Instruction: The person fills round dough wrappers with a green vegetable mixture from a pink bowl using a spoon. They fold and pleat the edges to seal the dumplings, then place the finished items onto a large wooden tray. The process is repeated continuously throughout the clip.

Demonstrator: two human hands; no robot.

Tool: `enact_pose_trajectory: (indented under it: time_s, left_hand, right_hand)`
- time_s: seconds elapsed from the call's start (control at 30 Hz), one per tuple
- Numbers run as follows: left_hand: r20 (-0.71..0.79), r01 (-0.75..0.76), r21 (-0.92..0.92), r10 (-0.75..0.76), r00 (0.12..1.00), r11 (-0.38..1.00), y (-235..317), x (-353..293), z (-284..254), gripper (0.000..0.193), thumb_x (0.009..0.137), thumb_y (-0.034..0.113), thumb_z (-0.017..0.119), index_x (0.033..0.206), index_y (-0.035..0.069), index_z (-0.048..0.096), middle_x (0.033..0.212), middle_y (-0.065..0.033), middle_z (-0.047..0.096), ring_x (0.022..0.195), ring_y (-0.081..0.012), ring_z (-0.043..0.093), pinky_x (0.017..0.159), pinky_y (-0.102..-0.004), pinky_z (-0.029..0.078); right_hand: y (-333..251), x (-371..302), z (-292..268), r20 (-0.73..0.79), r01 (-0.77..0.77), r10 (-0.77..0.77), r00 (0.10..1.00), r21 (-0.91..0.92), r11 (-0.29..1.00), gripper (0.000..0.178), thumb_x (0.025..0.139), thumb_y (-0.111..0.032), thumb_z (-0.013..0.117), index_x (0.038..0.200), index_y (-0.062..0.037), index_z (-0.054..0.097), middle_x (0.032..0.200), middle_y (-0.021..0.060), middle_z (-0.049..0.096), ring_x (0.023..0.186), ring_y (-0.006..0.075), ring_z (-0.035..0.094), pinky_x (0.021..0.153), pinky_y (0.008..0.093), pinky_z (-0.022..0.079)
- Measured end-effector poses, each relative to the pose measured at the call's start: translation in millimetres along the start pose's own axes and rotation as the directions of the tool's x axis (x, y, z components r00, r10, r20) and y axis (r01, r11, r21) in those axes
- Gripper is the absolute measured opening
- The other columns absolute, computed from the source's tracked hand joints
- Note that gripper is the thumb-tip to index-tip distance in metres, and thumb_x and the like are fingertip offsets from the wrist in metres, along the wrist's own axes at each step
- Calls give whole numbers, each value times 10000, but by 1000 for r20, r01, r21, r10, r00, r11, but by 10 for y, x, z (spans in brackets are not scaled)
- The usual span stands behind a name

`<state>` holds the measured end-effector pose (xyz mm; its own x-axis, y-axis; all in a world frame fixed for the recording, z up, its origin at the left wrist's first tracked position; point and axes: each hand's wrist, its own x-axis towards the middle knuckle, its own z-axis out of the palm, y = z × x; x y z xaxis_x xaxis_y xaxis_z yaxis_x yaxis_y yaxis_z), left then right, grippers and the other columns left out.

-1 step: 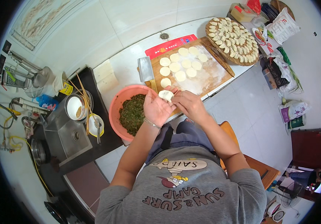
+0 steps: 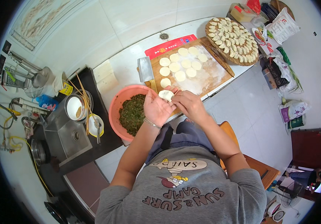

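My left hand (image 2: pixel 157 109) is turned palm up above the near edge of the wooden board, cradling a white dumpling (image 2: pixel 165 95) on its fingers. From the other side, my right hand (image 2: pixel 189 105) pinches the dumpling's edge with thumb and fingers. Part of the dumpling is hidden behind those fingers. Just left of my left hand stands a pink basin (image 2: pixel 113 116) of chopped green filling (image 2: pixel 131 114). Several round dough wrappers (image 2: pixel 175 67) lie on the floured board (image 2: pixel 209 86). A cleaver (image 2: pixel 144 70) rests at the board's left edge, its handle toward me.
A round tray (image 2: pixel 208 33) covered with finished dumplings sits at the far right of the counter. A long wooden stick (image 2: pixel 220 61) lies along the board's right side. On the left are a sink (image 2: pixel 70 138), a metal bowl (image 2: pixel 74 107), chopsticks (image 2: pixel 79 89) and a small dish with a spoon (image 2: pixel 94 124).
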<state>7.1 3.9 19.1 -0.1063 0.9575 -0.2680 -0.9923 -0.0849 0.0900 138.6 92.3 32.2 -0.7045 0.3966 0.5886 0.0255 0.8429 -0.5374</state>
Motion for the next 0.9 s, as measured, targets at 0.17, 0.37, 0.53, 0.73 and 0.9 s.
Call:
enact_pose_trajectory:
  time_s: [0.17,0.37,0.53,0.73,0.9]
  left_hand:
    - [3,-13,-29,13,1000,999,-38,60,-3,721,924,604,241,1246,-9,440,1330,-238,425,1268,-348,375,1065,-452,280]
    - [56,-7,13,6,998,1000,-123,98,34,696,934,582,248,1235,-12,452,1314,-233,447,1256,-341,395,1045,-435,311]
    - [87,-147,167,134,987,975,-222,142,69,641,953,530,244,1204,-12,476,1266,-214,496,1211,-320,444,1028,-422,335]
    - [9,-196,203,198,980,959,-259,174,136,620,956,510,260,1180,-24,480,1241,-212,508,1194,-320,456,1029,-427,344]
    - [-2,-102,115,103,995,988,-151,141,105,632,943,526,304,1172,-37,477,1255,-219,493,1201,-327,450,1023,-426,355]
  right_hand:
    - [-56,3,-5,-79,-56,60,995,53,997,133,755,-18,657,886,-19,636,812,97,599,748,260,609,649,338,503]
    - [-45,-44,-60,-127,-97,104,986,66,993,123,735,-8,667,847,-13,617,789,111,598,759,257,614,634,335,500]
    - [-81,-87,-36,-165,-410,430,887,144,901,117,737,-11,671,823,-2,593,730,107,610,664,216,619,583,292,495]
    - [-56,-111,-40,-159,-443,453,877,99,891,133,768,-32,661,876,-18,586,716,124,632,606,261,635,566,312,511]
    - [-53,-105,-177,-123,-325,327,937,40,945,163,783,-42,647,943,-38,613,754,108,637,651,277,633,596,330,519]
